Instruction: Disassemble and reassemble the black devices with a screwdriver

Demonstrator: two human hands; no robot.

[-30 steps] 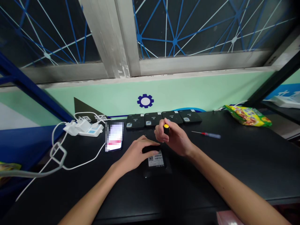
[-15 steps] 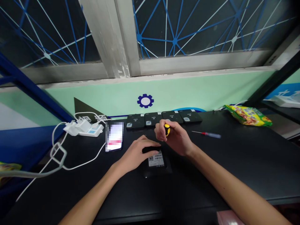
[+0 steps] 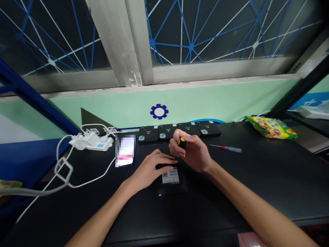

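Near the middle of the black table lies a black box-like device point(image 3: 171, 189), with a white printed label point(image 3: 170, 176) facing up. My left hand point(image 3: 154, 168) rests across its far left part, fingers stretched out and thumb touching the label; the fingers cover part of the device. Just above the device's far right corner, my right hand point(image 3: 191, 151) is wrapped round the black-and-yellow handle of what looks like a screwdriver point(image 3: 182, 142). Its shaft and tip are hidden by the hand. To the right lies a second, thin screwdriver point(image 3: 230, 149) with a clear bluish handle.
Several black boxes point(image 3: 148, 133) stand in a row along the wall. On the left are a lit phone point(image 3: 125, 151), a white power strip point(image 3: 101, 144) and loose white cables point(image 3: 88, 185). A yellow-green snack bag point(image 3: 272, 127) lies at the far right.
The screwdriver handle has tilted in my right hand, its end showing higher with more black below, and the fingers have shifted slightly round it. My left hand and the device have hardly moved.
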